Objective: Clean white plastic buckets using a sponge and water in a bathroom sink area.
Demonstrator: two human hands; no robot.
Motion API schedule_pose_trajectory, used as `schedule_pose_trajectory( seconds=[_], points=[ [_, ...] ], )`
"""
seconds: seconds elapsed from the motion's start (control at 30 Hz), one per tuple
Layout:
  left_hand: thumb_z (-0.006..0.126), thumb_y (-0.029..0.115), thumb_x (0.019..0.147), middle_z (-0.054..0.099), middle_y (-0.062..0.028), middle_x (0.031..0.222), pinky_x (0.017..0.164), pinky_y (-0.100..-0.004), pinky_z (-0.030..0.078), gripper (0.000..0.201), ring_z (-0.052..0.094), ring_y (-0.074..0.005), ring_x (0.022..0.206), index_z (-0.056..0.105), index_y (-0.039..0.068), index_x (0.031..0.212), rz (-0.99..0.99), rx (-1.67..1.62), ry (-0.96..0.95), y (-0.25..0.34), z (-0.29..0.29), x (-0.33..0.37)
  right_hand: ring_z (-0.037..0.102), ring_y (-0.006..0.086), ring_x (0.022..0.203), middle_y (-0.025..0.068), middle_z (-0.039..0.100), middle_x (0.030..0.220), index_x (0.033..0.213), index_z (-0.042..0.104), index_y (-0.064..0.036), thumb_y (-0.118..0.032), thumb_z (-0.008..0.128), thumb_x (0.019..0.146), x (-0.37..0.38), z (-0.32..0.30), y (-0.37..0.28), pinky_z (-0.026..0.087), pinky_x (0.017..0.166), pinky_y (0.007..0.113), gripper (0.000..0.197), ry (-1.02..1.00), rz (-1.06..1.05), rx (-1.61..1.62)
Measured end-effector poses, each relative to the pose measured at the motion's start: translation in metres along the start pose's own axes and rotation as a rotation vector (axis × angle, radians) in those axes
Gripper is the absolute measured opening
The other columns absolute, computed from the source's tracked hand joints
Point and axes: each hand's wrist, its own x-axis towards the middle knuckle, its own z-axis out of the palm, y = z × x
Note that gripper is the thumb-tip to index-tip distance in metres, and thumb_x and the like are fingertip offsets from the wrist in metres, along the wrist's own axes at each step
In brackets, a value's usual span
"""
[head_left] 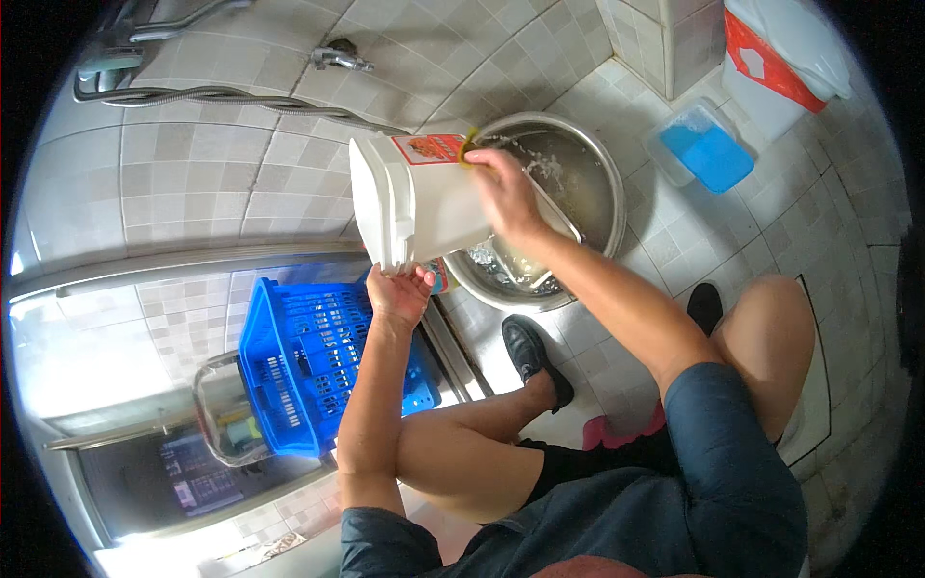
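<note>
A white plastic container [445,202] with a red label lies tilted on its side, partly over a round metal basin [617,207]. Its ridged end points left. From below, my left hand [400,293] supports that ridged end, palm up with the fingers curled. My right hand [505,193] is closed on a small yellow-green pad [469,147], pressed to the container's side beside the label. Whether the pad is sponge or cloth, I cannot tell. Cloudy, bubbly water [568,173] is in the basin. A pale rim shows inside the basin, partly hidden by my right forearm.
Below left, a blue plastic basket [303,371] stands beside a metal door track [462,352]. A clear tub with blue contents [708,154] and a white bin with a red band [771,67] are at far right. A tap [342,56] and hose [241,96] are on the tiled wall.
</note>
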Motion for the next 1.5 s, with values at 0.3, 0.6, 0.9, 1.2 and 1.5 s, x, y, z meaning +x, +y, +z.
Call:
schedule_pose_trajectory(
  seconds=[0.3, 0.6, 0.9, 1.2, 1.5],
  points=[
    [0.040, 0.022, 0.097, 0.063, -0.0117, 0.089, 0.057, -0.0361, 0.051, 0.032, 0.056, -0.0222, 0.064, 0.059, 0.002, 0.113, -0.012, 0.021, -0.001, -0.017, 0.035, -0.013, 0.028, 0.0501, 0.142, 0.0336, 0.025, 0.152, 0.147, 0.024, 0.0124, -0.016, 0.057, 0.094, -0.089, 0.013, -0.025, 0.028, 0.119, 0.050, 0.069, -0.322, -0.265, -0.283],
    [0.035, 0.023, 0.095, 0.064, -0.0148, 0.080, 0.050, -0.0333, 0.040, 0.037, 0.050, -0.0201, 0.059, 0.061, 0.001, 0.111, -0.046, 0.056, -0.102, -0.004, -0.001, -0.002, 0.054, 0.0383, 0.120, 0.0306, 0.052, 0.132, 0.138, 0.044, 0.0088, -0.010, 0.049, 0.092, -0.014, -0.017, 0.024, 0.042, 0.103, 0.048, 0.051, -0.129, 0.124, -0.239],
    [0.040, 0.029, 0.096, 0.058, -0.0129, 0.074, 0.044, -0.0324, 0.036, 0.031, 0.046, -0.0202, 0.050, 0.060, 0.006, 0.103, -0.075, 0.105, -0.071, -0.009, 0.012, -0.012, 0.053, 0.0395, 0.130, 0.0306, 0.058, 0.133, 0.129, 0.059, 0.0075, -0.015, 0.052, 0.087, 0.010, -0.081, 0.123, 0.040, 0.110, 0.042, 0.048, 0.300, 0.580, -0.102],
    [0.041, 0.026, 0.091, 0.060, -0.0120, 0.074, 0.047, -0.0339, 0.039, 0.034, 0.050, -0.0197, 0.055, 0.061, 0.002, 0.103, -0.072, 0.328, 0.041, 0.002, -0.009, -0.009, 0.061, 0.0405, 0.118, 0.0291, 0.065, 0.121, 0.126, 0.060, 0.0077, -0.020, 0.058, 0.087, 0.042, -0.094, 0.047, 0.046, 0.102, 0.045, 0.048, 0.304, 0.306, -0.299],
    [0.052, 0.027, 0.086, 0.062, -0.0159, 0.070, 0.047, -0.0359, 0.046, 0.031, 0.055, -0.0223, 0.051, 0.060, -0.002, 0.090, 0.022, 0.380, 0.070, 0.001, -0.029, -0.018, 0.056, 0.0330, 0.123, 0.0213, 0.055, 0.137, 0.137, 0.050, 0.0080, -0.049, 0.055, 0.097, 0.012, -0.076, -0.067, 0.052, 0.093, 0.047, 0.070, -0.387, 0.458, -0.366]
  ],
)
